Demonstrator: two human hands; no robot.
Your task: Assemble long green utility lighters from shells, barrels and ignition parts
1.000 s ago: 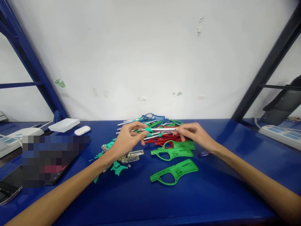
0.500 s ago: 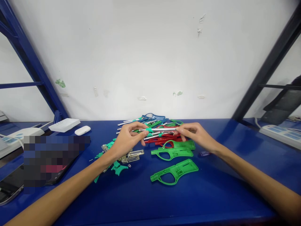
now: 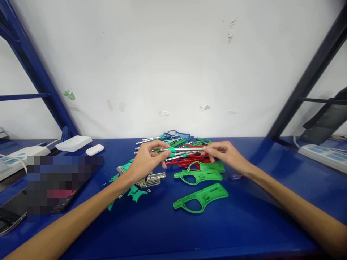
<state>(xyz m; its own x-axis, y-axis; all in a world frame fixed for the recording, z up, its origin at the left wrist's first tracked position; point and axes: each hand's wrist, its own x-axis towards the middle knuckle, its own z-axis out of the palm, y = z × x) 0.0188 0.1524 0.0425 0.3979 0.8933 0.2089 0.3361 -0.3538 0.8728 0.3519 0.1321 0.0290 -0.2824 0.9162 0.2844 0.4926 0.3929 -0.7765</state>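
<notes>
- Pinching between thumb and fingers: left hand (image 3: pixel 146 159) at the teal collar (image 3: pixel 171 149) end, right hand (image 3: pixel 226 155) at the opposite tip of the metal rod (image 3: pixel 189 149).
- Rod position: roughly level, raised over the worktop (image 3: pixel 151 231), toward its far edge, above red shells (image 3: pixel 196 159).
- Clear cases (image 3: pixel 157 176): beside teal parts (image 3: pixel 139 195); contents, if any, appear too small to identify.
- Green half-shell (image 3: pixel 215 193): hollow side up, nearer the worktop's near edge.

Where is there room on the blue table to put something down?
Bare blue table lies between the nearest green shell and the front edge, and between the right forearm and the white power strip. It's crowded under the hands, with red shells and clear parts.
</notes>
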